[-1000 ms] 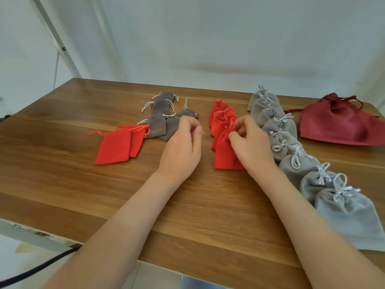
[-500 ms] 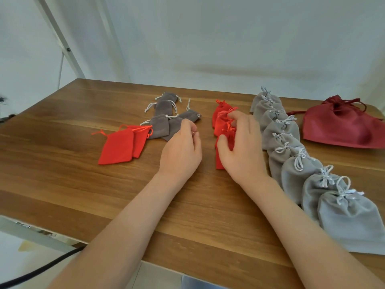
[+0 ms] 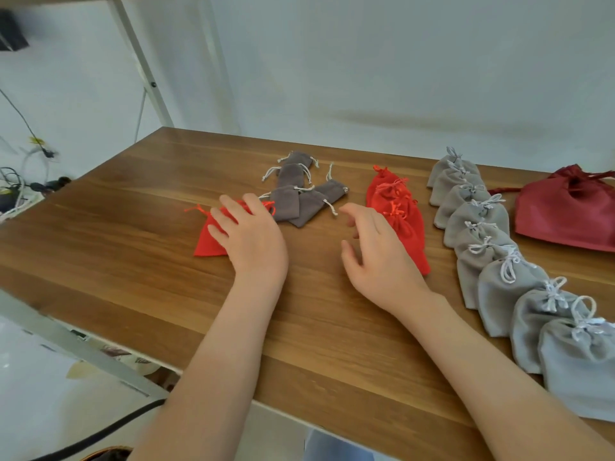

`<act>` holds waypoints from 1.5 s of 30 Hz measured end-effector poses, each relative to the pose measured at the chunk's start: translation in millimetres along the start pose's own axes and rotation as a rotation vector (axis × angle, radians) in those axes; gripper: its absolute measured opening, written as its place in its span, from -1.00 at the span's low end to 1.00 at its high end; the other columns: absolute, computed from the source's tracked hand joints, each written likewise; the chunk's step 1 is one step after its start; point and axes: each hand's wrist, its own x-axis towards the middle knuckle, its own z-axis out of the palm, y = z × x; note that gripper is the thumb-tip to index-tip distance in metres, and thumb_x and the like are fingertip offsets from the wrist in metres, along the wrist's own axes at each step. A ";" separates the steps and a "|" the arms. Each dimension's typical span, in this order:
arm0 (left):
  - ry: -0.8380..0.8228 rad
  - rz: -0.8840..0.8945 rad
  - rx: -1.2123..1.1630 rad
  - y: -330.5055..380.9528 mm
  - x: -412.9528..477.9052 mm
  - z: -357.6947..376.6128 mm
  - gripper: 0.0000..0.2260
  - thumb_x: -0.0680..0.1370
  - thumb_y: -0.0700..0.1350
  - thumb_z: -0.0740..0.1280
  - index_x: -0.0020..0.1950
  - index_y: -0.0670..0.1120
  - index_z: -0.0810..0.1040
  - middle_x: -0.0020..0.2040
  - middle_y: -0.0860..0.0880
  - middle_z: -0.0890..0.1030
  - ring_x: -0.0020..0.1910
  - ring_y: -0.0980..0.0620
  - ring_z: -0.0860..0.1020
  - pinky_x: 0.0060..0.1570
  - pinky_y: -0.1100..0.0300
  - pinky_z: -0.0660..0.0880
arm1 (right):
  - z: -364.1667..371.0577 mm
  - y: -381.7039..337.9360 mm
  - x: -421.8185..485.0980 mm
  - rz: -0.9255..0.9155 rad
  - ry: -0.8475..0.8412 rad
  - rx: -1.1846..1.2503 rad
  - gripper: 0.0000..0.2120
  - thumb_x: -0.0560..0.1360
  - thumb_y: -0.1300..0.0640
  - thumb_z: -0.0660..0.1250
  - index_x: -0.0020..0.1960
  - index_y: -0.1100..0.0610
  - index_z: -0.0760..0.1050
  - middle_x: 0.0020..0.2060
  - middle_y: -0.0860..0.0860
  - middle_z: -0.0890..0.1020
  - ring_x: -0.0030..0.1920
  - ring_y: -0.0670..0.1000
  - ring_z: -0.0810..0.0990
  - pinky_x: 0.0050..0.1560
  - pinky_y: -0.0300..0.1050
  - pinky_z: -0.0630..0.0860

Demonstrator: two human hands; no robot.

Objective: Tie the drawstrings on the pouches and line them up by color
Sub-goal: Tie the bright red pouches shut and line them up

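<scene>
left hand (image 3: 251,239): fingers straight, resting flat on the loose red pouches (image 3: 207,243), centre-left of frame
right hand (image 3: 377,257): relaxed, holding nothing, just beside the red row (image 3: 404,224), centre
grey row (image 3: 499,261): tied, running down the right side
taupe pouches (image 3: 299,197): untidy pile, upper centre

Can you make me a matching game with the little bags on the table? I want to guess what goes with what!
Things:
1. light grey pouches
2. brownish-grey pouches
3. dark red pouch
4. left hand

Where or how:
A. far right, on its own
B. resting on the loose red pouches
C. jumbled heap
D. long overlapping row, bows tied

Pairs: 1-D, 2-C, 3-A, 4-B
</scene>
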 end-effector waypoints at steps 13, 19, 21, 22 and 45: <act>0.111 -0.028 -0.008 -17.7 16.7 8.6 -0.83 0.46 -0.35 0.26 0.04 -0.25 0.45 0.03 -0.26 0.54 0.00 -0.27 0.53 0.04 -0.06 0.45 | 3.4 4.0 -0.4 -0.050 0.015 -0.003 -0.67 0.47 0.35 0.24 0.24 0.23 0.41 0.04 0.09 0.52 0.06 0.05 0.50 0.11 -0.13 0.41; 0.554 0.195 -0.263 -0.9 8.9 -3.5 -0.87 0.48 -0.33 0.17 -0.05 -0.21 0.47 -0.17 -0.18 0.52 -0.17 -0.17 0.48 -0.10 0.01 0.32 | 3.8 3.9 -0.2 -0.038 0.025 0.050 -0.64 0.49 0.35 0.24 0.28 0.23 0.38 0.09 0.08 0.51 0.09 -0.03 0.46 0.15 -0.22 0.36; 0.597 0.524 -0.560 5.5 -0.1 -8.4 -0.89 0.58 -0.32 0.12 -0.02 -0.21 0.42 -0.19 -0.23 0.49 -0.19 -0.13 0.40 -0.13 0.01 0.33 | 3.5 4.0 0.9 0.030 0.034 0.175 -0.58 0.52 0.29 0.26 0.36 0.19 0.29 0.12 0.02 0.48 0.10 -0.13 0.43 0.18 -0.21 0.38; 0.571 0.694 -0.685 9.7 -6.8 -10.8 -0.88 0.61 -0.28 0.07 -0.01 -0.19 0.38 -0.19 -0.23 0.49 -0.19 -0.12 0.38 -0.12 0.03 0.34 | 2.6 4.5 2.3 0.079 0.059 0.288 -0.53 0.53 0.25 0.28 0.39 0.16 0.23 0.14 0.00 0.47 0.12 -0.15 0.44 0.19 -0.23 0.39; 0.176 0.804 -0.709 27.1 -21.4 -12.4 -0.73 0.62 -0.13 0.06 -0.11 -0.20 0.50 -0.18 -0.09 0.55 -0.13 0.02 0.46 -0.10 0.03 0.38 | -14.1 1.8 4.5 0.223 0.118 0.823 -0.90 0.56 0.11 0.22 -0.03 0.05 0.51 -0.20 -0.14 0.59 -0.19 -0.16 0.51 -0.14 -0.25 0.42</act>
